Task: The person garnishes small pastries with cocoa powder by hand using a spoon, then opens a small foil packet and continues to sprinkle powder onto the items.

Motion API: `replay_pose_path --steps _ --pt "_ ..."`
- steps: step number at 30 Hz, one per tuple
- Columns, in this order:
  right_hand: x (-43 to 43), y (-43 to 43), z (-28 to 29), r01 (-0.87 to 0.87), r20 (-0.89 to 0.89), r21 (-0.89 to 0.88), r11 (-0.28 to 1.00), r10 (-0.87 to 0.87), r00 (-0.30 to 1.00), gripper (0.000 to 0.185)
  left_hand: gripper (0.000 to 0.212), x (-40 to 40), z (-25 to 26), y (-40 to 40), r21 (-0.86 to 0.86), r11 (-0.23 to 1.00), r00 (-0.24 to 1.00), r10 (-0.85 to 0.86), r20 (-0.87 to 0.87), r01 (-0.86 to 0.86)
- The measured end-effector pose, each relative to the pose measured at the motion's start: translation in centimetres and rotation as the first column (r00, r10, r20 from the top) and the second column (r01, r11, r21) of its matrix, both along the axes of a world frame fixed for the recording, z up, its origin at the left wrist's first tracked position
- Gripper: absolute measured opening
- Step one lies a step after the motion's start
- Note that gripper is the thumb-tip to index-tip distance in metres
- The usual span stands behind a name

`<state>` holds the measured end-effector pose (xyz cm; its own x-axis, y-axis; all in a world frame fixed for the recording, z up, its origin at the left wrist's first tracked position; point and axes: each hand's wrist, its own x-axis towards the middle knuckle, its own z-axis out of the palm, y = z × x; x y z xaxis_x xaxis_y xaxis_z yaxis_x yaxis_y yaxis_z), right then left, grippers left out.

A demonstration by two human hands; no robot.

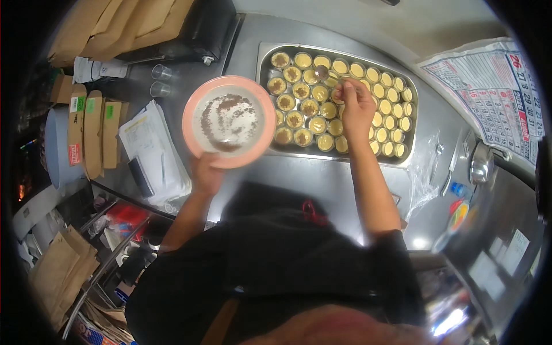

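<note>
My left hand (208,174) grips the near rim of a white bowl with a pink rim (196,146). Brown crumbs or powder (209,125) lie scattered over the bowl's inside. My right hand (358,105) holds a small metal spoon (321,72) above a deep steel tray (340,158). Inside the tray stand several rows of small clear cups with a yellow filling (340,66). Cups in the left columns, such as one near the front (303,137), carry brown crumbs on top; those in the middle and on the right show plain yellow.
Papers with a pen (155,151) and two clear plastic cups (161,72) lie on the left. Cardboard boxes (92,133) stand farther left. Plastic wrap (424,172), a knife (452,170) and a steel pot (482,163) are right of the tray. A calendar (491,95) hangs behind.
</note>
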<state>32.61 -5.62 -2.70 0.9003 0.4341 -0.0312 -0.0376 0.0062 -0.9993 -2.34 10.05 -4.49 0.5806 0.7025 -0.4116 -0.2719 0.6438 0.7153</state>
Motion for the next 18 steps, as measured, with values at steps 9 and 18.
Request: replay_pose_path --steps 9,18 --pt "-0.2 0.5 0.3 -0.044 0.43 -0.281 0.959 0.166 0.887 0.015 0.054 1.0 0.0 0.8 -0.005 0.999 0.998 -0.047 0.042 0.048" --pt "-0.4 0.6 0.2 -0.028 0.505 -0.311 0.95 0.19 0.842 0.012 0.041 0.8 -0.9 0.8 -0.011 0.998 0.998 -0.061 0.008 0.061"
